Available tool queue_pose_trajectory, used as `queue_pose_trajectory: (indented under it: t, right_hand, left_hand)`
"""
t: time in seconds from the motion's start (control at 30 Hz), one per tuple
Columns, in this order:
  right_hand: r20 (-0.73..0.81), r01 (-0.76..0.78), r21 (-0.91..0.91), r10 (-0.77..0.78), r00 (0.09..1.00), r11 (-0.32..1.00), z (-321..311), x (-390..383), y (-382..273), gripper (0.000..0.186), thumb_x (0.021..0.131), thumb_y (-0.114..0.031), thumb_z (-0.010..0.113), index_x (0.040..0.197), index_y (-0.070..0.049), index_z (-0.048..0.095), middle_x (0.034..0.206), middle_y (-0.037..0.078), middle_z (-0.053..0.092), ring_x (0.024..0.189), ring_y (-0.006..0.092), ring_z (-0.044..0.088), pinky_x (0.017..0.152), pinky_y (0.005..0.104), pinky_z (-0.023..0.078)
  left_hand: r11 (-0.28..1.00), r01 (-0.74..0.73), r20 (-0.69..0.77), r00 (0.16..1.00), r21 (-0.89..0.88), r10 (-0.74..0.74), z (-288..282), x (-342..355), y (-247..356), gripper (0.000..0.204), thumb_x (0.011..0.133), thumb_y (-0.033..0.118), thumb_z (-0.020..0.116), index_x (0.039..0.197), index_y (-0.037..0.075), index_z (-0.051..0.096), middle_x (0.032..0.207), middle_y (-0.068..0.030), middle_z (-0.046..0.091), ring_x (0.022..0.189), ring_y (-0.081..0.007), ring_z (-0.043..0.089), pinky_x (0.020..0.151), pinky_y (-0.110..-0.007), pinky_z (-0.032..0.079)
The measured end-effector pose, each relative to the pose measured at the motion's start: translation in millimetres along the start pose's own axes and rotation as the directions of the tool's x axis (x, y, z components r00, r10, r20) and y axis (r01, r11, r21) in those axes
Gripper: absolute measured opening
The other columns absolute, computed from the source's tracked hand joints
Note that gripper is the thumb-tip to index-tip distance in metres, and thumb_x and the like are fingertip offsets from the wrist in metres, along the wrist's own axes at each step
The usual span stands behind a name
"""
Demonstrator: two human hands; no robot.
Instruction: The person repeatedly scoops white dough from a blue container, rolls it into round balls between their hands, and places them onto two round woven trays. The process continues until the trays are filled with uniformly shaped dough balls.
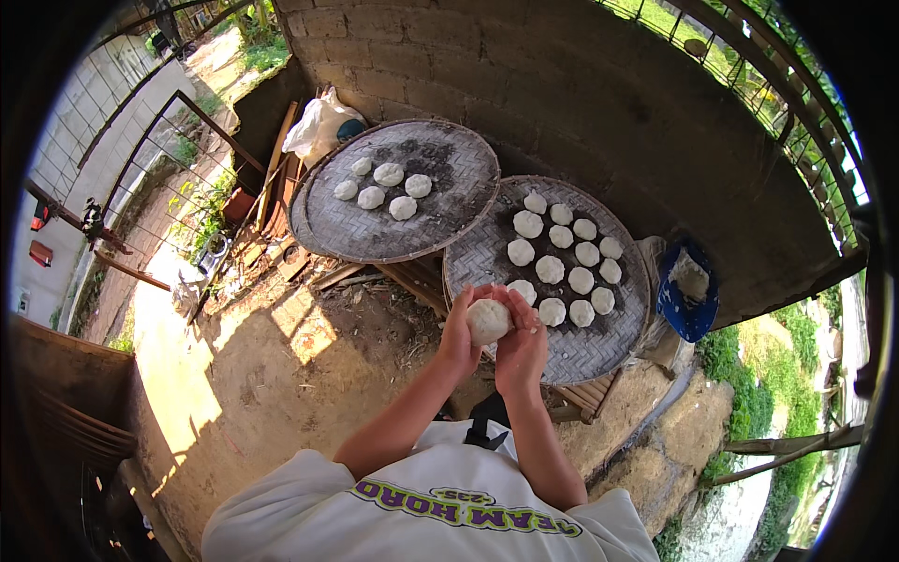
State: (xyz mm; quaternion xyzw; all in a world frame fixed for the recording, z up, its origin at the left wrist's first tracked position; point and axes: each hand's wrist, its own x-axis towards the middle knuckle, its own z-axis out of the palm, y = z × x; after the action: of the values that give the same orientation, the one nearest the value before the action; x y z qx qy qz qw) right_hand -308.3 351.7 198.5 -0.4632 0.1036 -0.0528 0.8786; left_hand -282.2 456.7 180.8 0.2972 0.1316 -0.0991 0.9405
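Between my two palms rests a round white dough ball (pixel 489 321). My left hand (pixel 458 330) cups it from the left, and my right hand (pixel 523 345) curves around its right side, fingers close together. Both hands are over the near-left edge of a round woven tray (pixel 613 351), which bears several white dough balls (pixel 551 270) in loose rows. Farther off to the left, a second woven tray (pixel 459 159) carries several more dough pieces (pixel 388 174), flatter and spaced apart. The undersides of my fingers are hidden.
A blue basin (pixel 691 290) with a pale powdery or doughy mass sits right of the near tray. Behind the trays runs a block wall (pixel 562 94). A white sack (pixel 323 124) and wood scraps (pixel 272 245) lie at the left, by a wire fence.
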Motion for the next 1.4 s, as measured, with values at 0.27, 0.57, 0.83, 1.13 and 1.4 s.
queue_pose_trajectory:
  t: [0.27, 0.57, 0.83, 1.13, 1.4]
  right_hand:
    - [-0.056, -0.25, 0.343, 0.285, 0.957, 0.905, 51.7, 63.9, 21.3, 0.049, 0.107, -0.04, 0.042, 0.118, 0.002, 0.065, 0.114, 0.016, 0.068, 0.109, 0.029, 0.065, 0.099, 0.0399, 0.051]
    - [0.355, 0.257, -0.351, -0.126, 0.926, 0.901, 78.6, 128.0, 51.4, 0.06, 0.108, -0.044, 0.041, 0.141, 0.004, 0.053, 0.14, 0.017, 0.056, 0.132, 0.0256, 0.052, 0.113, 0.0392, 0.037]
    - [0.271, 0.188, -0.265, -0.115, 0.956, 0.946, 131.0, 168.4, 76.9, 0.043, 0.108, -0.028, 0.047, 0.138, 0.002, 0.051, 0.13, 0.015, 0.061, 0.126, 0.0234, 0.056, 0.111, 0.038, 0.041]
    - [0.132, 0.212, -0.154, -0.192, 0.972, 0.965, 204.5, 285.6, 135.5, 0.048, 0.108, -0.036, 0.044, 0.13, 0.004, 0.059, 0.13, 0.017, 0.063, 0.118, 0.0215, 0.059, 0.107, 0.0369, 0.044]
    - [-0.36, -0.132, 0.079, 0.152, 0.921, 0.988, 269.3, 353.9, 167.3, 0.056, 0.107, -0.044, 0.041, 0.125, 0.006, 0.061, 0.128, 0.019, 0.065, 0.114, 0.0304, 0.065, 0.103, 0.0404, 0.048]
  left_hand:
    - [0.942, -0.131, -0.154, 0.97, 0.31, 0.186, 13.6, 42.7, 47.2, 0.061, 0.1, 0.055, 0.057, 0.138, 0.008, 0.051, 0.13, -0.0096, 0.061, 0.12, -0.0216, 0.06, 0.107, -0.04, 0.045]
    - [0.954, 0.272, 0.079, 0.961, -0.128, -0.263, -16.5, 114.1, 104.9, 0.061, 0.098, 0.063, 0.048, 0.124, 0.01, 0.061, 0.117, -0.0104, 0.067, 0.11, -0.0267, 0.067, 0.099, -0.044, 0.053]
    - [0.949, 0.224, 0.042, 0.975, -0.223, -0.22, -17.6, 175.7, 153.9, 0.049, 0.098, 0.049, 0.052, 0.122, 0.006, 0.058, 0.117, -0.0097, 0.065, 0.108, -0.0267, 0.066, 0.1, -0.043, 0.052]
    - [0.844, 0.506, 0.051, 0.861, -0.176, -0.506, -59.0, 301.7, 240.5, 0.056, 0.098, 0.054, 0.052, 0.128, 0.006, 0.058, 0.127, -0.012, 0.065, 0.112, -0.0267, 0.065, 0.104, -0.045, 0.05]
    - [0.896, 0.357, -0.008, 0.93, 0.265, -0.368, -71.7, 375.0, 294.4, 0.064, 0.101, 0.053, 0.047, 0.143, 0.005, 0.046, 0.132, -0.0133, 0.062, 0.116, -0.0283, 0.063, 0.106, -0.042, 0.047]
